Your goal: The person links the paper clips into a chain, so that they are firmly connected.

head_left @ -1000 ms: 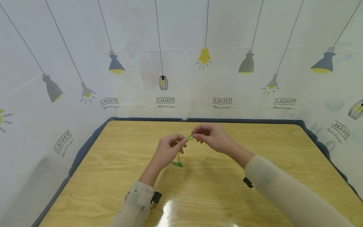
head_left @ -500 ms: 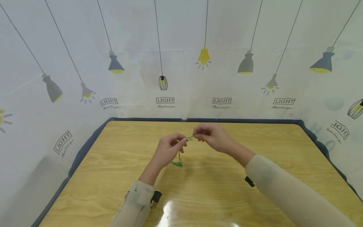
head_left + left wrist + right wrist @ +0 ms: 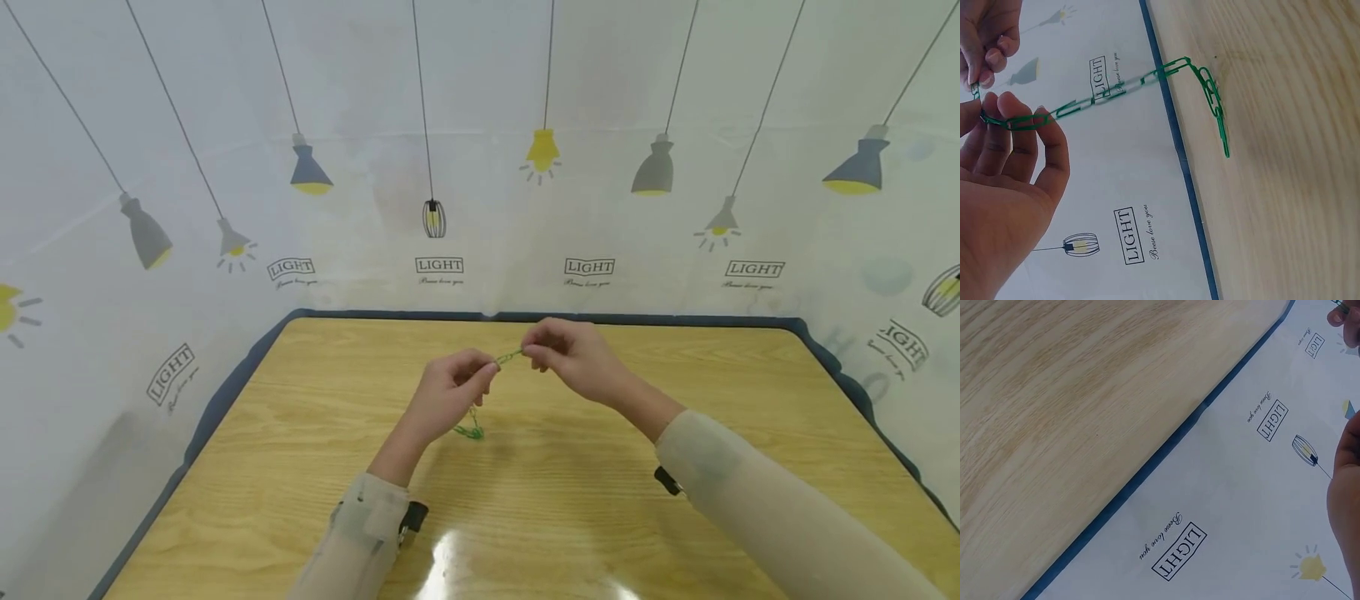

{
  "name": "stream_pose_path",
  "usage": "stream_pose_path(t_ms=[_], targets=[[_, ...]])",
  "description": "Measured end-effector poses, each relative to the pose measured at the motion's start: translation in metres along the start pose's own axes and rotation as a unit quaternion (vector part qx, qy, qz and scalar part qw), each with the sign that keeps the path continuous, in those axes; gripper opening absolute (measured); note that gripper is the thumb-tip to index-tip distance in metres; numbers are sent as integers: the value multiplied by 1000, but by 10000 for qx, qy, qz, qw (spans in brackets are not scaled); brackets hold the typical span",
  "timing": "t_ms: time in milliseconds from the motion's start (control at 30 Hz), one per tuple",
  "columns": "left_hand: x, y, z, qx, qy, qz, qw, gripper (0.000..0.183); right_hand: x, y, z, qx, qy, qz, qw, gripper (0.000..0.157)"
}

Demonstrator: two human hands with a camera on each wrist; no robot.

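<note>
A chain of linked green paper clips (image 3: 1210, 94) runs through my left hand (image 3: 442, 398), which pinches it between thumb and fingertips. Its lower length drops from that hand, and the end lies bunched on the wooden table (image 3: 570, 483). Up and to the right, my right hand (image 3: 577, 357) pinches the upper end of the chain. A short stretch of clips (image 3: 510, 357) spans the small gap between both hands. In the right wrist view only part of the right hand (image 3: 1344, 494) shows, at the right edge; its fingertips are hidden there.
Behind and beside the table stands a pale wall covering (image 3: 487, 208) printed with hanging lamps and the word LIGHT. A dark blue border (image 3: 637, 318) follows the table's far edge. Black clips or straps (image 3: 412, 518) sit at both sleeves.
My right hand has moved a little right and up, away from the left. The clips between the hands now stretch out in a line. The left hand has hardly moved.
</note>
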State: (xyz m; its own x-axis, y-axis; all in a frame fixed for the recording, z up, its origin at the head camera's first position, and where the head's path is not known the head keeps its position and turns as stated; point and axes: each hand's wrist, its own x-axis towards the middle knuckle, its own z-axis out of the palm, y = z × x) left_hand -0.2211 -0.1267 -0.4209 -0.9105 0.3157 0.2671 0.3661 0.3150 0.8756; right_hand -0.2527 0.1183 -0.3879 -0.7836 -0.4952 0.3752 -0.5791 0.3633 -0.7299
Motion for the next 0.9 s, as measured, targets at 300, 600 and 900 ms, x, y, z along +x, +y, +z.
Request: stream_pose_path(t_ms=[300, 600, 900], targets=[[2, 1, 1, 169, -61, -95, 9998, 25, -3, -7, 0, 1673, 41, 466, 9848, 16], [2, 1, 7, 235, -121, 37, 9996, 25, -7, -7, -3, 2707, 1054, 685, 9544, 21], [3, 0, 8, 338, -135, 60, 9993, 23, -12, -18, -6, 2741, 1393, 941, 9469, 18]])
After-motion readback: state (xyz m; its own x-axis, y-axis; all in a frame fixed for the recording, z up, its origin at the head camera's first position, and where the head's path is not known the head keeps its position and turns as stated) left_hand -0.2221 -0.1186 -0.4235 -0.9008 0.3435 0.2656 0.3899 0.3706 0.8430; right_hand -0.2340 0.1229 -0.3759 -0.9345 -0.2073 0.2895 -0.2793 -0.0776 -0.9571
